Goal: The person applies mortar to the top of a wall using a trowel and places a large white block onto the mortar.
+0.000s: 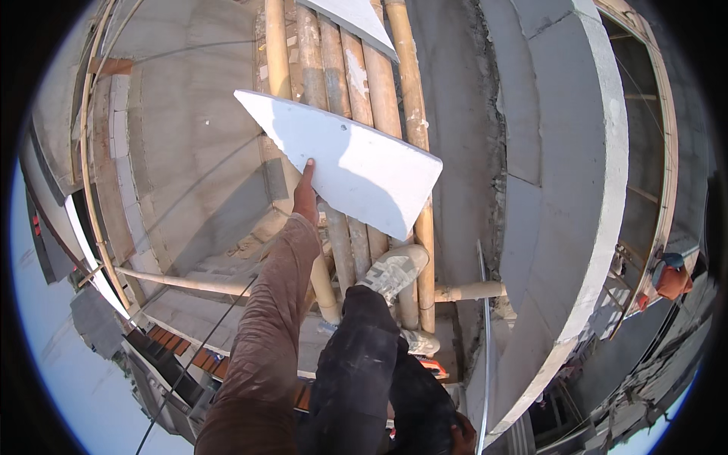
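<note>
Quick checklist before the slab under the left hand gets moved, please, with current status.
1. Left hand on cut pale slab: ok, thumb on its face at the edge; other fingers hidden.
2. Right hand on slab: not ok, down at the lower picture edge, apart from it.
3. Slab's weight on bamboo poles: cannot tell.
4. Front patterned shoe on poles: looks ok.
5. Second slab apart from the first: ok.

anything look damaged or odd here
The pale slab in the left hand has a rough, slanting near edge, unlike its straight far edge, plus a small dark spot; broken or cut, I can't tell.
</note>
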A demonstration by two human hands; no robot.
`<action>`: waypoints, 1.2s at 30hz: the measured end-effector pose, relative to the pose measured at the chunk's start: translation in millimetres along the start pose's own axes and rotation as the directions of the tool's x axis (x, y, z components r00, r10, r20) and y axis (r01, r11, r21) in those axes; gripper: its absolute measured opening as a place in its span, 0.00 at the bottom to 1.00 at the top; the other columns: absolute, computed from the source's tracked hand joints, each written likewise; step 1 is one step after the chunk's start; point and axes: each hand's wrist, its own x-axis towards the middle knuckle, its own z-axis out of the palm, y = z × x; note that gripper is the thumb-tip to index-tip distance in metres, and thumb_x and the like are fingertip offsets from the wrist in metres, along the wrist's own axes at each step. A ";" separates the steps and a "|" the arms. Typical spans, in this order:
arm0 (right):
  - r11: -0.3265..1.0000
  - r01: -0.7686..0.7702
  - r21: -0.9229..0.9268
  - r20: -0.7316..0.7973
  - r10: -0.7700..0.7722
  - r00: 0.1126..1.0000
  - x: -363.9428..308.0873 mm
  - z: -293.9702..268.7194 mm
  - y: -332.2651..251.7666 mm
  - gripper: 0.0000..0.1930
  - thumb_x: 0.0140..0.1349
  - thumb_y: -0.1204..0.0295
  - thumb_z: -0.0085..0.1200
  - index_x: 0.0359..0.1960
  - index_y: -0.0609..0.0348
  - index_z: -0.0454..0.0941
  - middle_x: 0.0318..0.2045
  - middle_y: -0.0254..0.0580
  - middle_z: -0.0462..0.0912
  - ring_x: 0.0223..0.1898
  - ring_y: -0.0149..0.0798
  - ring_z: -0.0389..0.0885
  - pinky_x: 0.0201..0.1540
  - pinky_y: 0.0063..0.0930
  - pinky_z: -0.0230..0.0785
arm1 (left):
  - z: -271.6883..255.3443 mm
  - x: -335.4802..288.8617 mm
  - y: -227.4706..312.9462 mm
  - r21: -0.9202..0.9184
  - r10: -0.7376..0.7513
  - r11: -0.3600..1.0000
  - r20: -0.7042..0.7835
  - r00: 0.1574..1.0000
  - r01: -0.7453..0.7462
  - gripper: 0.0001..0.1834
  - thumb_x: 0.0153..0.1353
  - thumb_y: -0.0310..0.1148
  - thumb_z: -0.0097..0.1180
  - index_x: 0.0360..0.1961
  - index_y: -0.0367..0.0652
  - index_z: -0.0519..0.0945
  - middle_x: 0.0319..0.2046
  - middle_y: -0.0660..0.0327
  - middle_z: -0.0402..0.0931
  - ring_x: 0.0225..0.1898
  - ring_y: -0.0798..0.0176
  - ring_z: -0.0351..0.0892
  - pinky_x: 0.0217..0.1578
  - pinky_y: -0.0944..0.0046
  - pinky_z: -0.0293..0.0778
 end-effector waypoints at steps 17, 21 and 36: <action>0.998 0.030 -0.060 -0.112 -0.036 0.993 -6.0 -7.6 14.7 0.22 0.72 0.62 0.48 0.60 0.64 0.75 0.59 0.51 0.77 0.62 0.47 0.71 0.66 0.39 0.61 | 20.6 -8.3 11.4 -0.281 0.024 0.959 0.188 0.982 0.030 0.46 0.60 0.53 0.66 0.68 0.35 0.60 0.62 0.52 0.69 0.62 0.53 0.70 0.64 0.54 0.65; 0.997 0.059 -0.040 -0.031 -0.061 0.998 -12.3 -8.1 15.3 0.22 0.72 0.62 0.47 0.60 0.65 0.75 0.58 0.52 0.78 0.62 0.46 0.72 0.66 0.37 0.61 | 14.4 -27.5 17.1 -0.222 0.039 0.975 0.085 0.996 -0.019 0.42 0.59 0.51 0.67 0.66 0.36 0.64 0.58 0.54 0.73 0.59 0.54 0.74 0.59 0.55 0.70; 0.643 0.372 -0.670 -0.155 -0.611 0.777 -100.4 77.6 -69.8 0.28 0.61 0.56 0.60 0.57 0.61 0.76 0.56 0.62 0.76 0.59 0.60 0.71 0.64 0.49 0.64 | 56.9 -312.7 226.9 0.437 0.515 0.812 -0.226 0.827 -0.386 0.53 0.46 0.39 0.77 0.64 0.25 0.56 0.56 0.40 0.70 0.55 0.48 0.74 0.57 0.54 0.71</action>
